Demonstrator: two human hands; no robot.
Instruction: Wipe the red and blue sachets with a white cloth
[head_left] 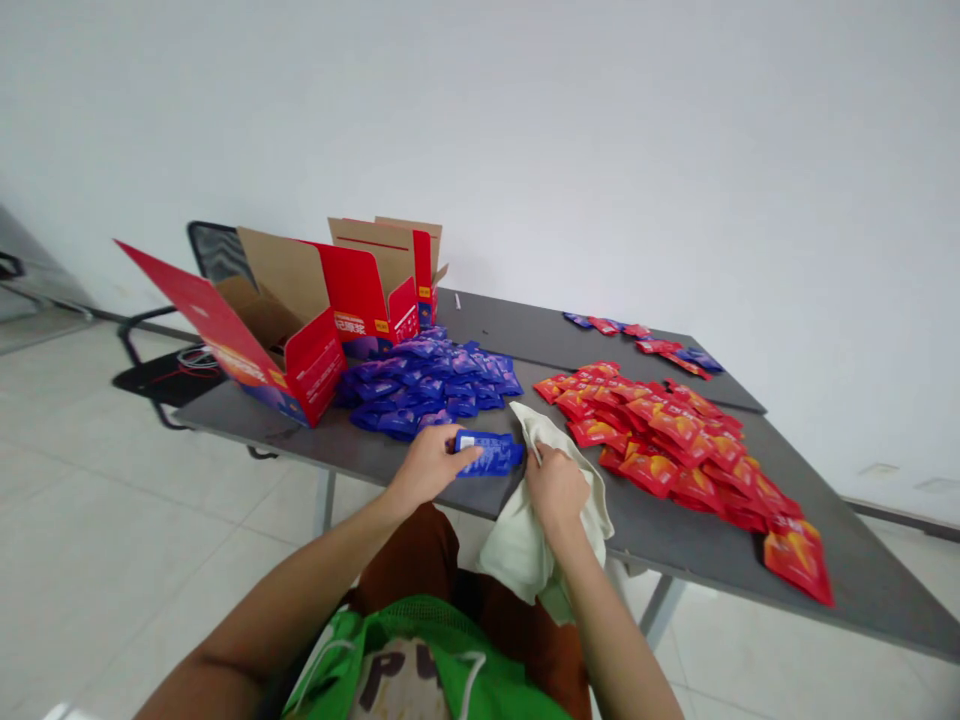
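At the far left, a black mesh chair (217,252) stands behind the table, and two open red-and-kraft cartons (300,300) sit at the back left of the gray table (247,412), their flaps spread wide. Just right of them lies a heap of blue sachets (424,380), loosely spilled and overlapping. The person's left hand (427,468) reaches in front of that heap, fingers closed around one end of a single blue sachet (491,453), which juts out to the right, clear of the heap, with its far end just beside the cloth. The right hand (555,490) is curled shut, its fingers (541,462) bunched into a cream cloth (536,530) that drapes over the table's near edge and hangs down in front of the person's green mesh vest (420,650). A little bare tabletop separates the cloth from the heap of red sachets (660,440), which spreads toward the right-hand edge. A sparse row of mixed red and blue sachets (637,335) lies along the far edge.
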